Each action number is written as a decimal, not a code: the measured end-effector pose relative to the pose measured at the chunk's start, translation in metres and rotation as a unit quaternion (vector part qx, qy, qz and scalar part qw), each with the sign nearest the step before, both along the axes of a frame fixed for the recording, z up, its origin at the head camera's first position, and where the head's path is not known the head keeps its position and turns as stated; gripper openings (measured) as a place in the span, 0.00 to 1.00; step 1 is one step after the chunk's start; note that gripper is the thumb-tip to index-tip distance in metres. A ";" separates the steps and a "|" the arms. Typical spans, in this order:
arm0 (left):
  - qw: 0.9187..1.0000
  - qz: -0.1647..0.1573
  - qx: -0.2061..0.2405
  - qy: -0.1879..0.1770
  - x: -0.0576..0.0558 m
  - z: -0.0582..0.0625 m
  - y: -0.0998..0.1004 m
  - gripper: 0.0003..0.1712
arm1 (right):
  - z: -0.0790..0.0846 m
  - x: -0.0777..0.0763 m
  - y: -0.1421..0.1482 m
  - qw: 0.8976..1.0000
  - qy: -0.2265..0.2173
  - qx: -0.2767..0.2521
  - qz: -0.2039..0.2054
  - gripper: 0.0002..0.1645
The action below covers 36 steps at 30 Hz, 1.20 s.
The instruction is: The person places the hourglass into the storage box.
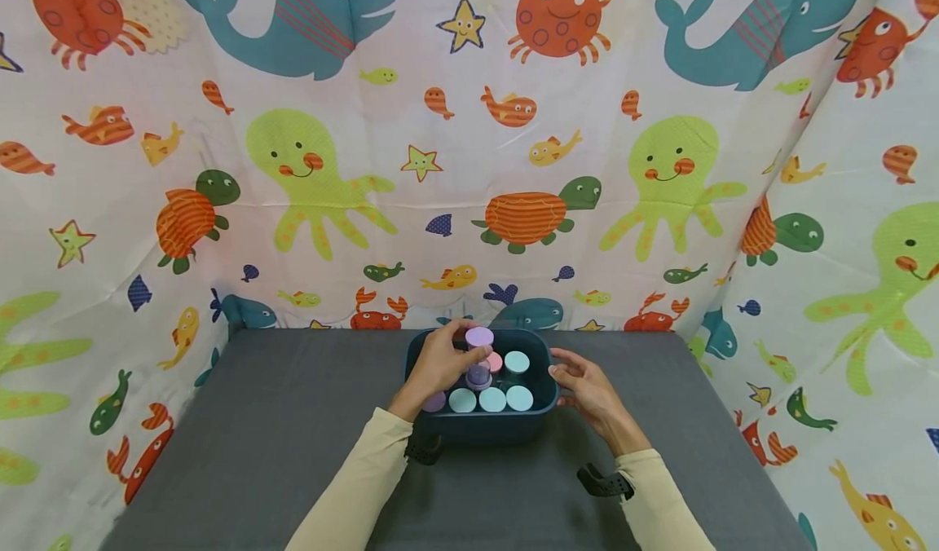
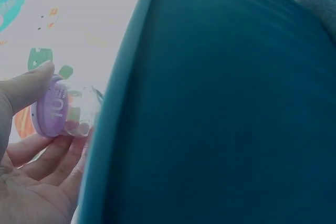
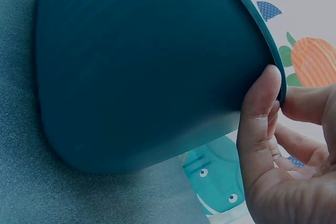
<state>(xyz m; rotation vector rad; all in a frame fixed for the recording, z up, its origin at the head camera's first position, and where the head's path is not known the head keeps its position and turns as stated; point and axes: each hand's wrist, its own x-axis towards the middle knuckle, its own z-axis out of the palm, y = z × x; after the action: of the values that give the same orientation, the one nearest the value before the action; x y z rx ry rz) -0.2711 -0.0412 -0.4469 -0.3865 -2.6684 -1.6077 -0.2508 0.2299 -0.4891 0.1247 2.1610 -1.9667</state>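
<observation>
My left hand (image 1: 438, 365) holds a small clear jar (image 2: 79, 111) by its purple lid (image 1: 479, 337), above the dark teal bin (image 1: 477, 430). In the left wrist view the lid carries a white "10", and the thumb and fingers lie on either side of it. Inside the bin stand several small containers with pale blue lids (image 1: 492, 399), a pink one (image 1: 494, 362) and purple ones (image 1: 434, 402). My right hand (image 1: 594, 390) pinches the bin's right rim, thumb (image 3: 260, 98) outside and fingers over the edge.
The bin sits on a grey cloth-covered table (image 1: 308, 453), near its back edge. Behind and at the sides hangs a white curtain (image 1: 469, 143) printed with sea animals. Black straps (image 1: 605, 482) are around both wrists, over light sleeves.
</observation>
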 end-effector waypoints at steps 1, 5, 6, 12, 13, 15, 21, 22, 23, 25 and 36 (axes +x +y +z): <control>1.000 0.000 0.001 -0.001 0.000 0.000 0.000 0.31 | 0.000 0.000 0.000 1.000 0.001 0.000 0.000 0.28; 1.000 -0.001 -0.005 0.004 0.000 -0.002 -0.001 0.30 | 0.001 0.000 0.000 1.000 0.004 0.002 0.000 0.28; 1.000 -0.001 -0.009 0.004 -0.001 -0.002 -0.001 0.31 | 0.001 0.001 0.000 1.000 0.004 0.002 0.000 0.28; 1.000 -0.013 -0.024 0.003 0.000 -0.007 -0.002 0.29 | 0.001 0.001 -0.001 1.000 0.003 -0.001 0.003 0.28; 0.999 -0.019 -0.026 0.004 0.000 -0.008 -0.003 0.27 | 0.001 0.001 0.000 1.000 0.003 -0.001 0.003 0.28; 0.999 -0.033 -0.028 0.007 0.001 -0.009 -0.004 0.25 | 0.000 0.001 0.000 1.000 0.003 0.000 0.004 0.28; 0.996 -0.056 -0.063 0.011 0.000 -0.013 -0.005 0.26 | 0.000 0.001 0.000 1.000 0.003 0.001 0.002 0.28; 0.996 -0.057 -0.070 0.009 -0.001 -0.014 -0.006 0.26 | 0.000 0.002 0.000 1.000 0.003 0.001 0.001 0.28; 0.995 -0.059 -0.075 0.005 -0.001 -0.015 -0.006 0.26 | 0.000 0.002 0.000 1.000 0.002 0.001 0.001 0.28; 0.994 -0.063 -0.084 -0.003 -0.001 -0.017 -0.006 0.26 | 0.000 0.002 0.000 1.000 0.002 0.001 0.000 0.28; 0.985 -0.088 -0.147 0.018 -0.003 -0.022 -0.007 0.28 | 0.000 0.001 -0.001 1.000 0.001 0.002 -0.005 0.28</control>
<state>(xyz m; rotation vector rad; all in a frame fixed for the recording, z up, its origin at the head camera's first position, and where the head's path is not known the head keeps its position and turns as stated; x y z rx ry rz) -0.2742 -0.0483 -0.4689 -0.6654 -2.9201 -1.2236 -0.2498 0.2291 -0.4891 0.1359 2.1690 -1.9695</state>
